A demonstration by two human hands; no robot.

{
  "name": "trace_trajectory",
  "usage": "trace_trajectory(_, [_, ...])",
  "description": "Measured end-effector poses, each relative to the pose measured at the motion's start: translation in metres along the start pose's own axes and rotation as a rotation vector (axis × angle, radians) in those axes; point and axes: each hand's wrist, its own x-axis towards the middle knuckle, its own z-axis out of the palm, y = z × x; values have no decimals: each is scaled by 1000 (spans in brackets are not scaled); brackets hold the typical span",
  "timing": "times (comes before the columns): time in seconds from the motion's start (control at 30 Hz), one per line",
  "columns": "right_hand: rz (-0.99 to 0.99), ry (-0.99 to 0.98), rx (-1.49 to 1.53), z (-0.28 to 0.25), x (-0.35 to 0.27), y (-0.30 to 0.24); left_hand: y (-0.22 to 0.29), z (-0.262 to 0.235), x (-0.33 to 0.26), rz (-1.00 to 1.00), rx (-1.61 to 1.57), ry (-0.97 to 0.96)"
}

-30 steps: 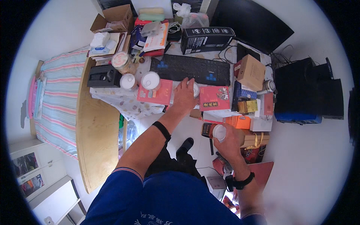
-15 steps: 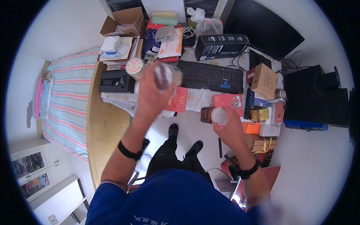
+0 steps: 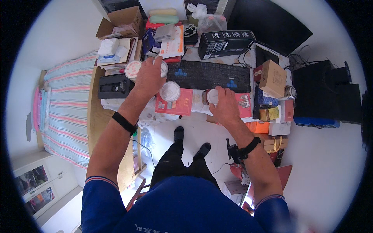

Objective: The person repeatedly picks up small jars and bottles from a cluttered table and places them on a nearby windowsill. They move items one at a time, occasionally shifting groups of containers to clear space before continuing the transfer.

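My left hand (image 3: 149,77) is closed around a round jar with a pale top (image 3: 164,69), at the left end of the black keyboard (image 3: 210,75). Just left of that hand stands a tub with a white lid printed in red (image 3: 133,69). Nearer to me, a round white-topped jar (image 3: 170,91) rests on a red booklet (image 3: 184,105). My right hand (image 3: 226,105) grips a small white-topped container (image 3: 212,96) with a dark brown side, over the near table edge beside a second red booklet (image 3: 244,101). My fingers hide much of both held things.
A black box (image 3: 226,43) and a monitor (image 3: 272,23) stand behind the keyboard. Small cartons, including a brown one (image 3: 273,79), crowd the right side. A black case (image 3: 114,86), papers and an open cardboard box (image 3: 121,24) are at the left.
My left hand has moved left and away from me with its jar. My right hand has moved up and left with the white-topped container. A white-topped jar now shows plainly on the left booklet.
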Motion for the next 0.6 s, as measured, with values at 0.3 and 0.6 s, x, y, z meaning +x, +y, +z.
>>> trace_trajectory(0.3, [2, 38, -14, 22, 6, 6, -12, 17, 9, 141, 284, -66])
trace_trajectory(0.6, [80, 163, 167, 5, -25, -6, -22, 38, 6, 192, 347, -88])
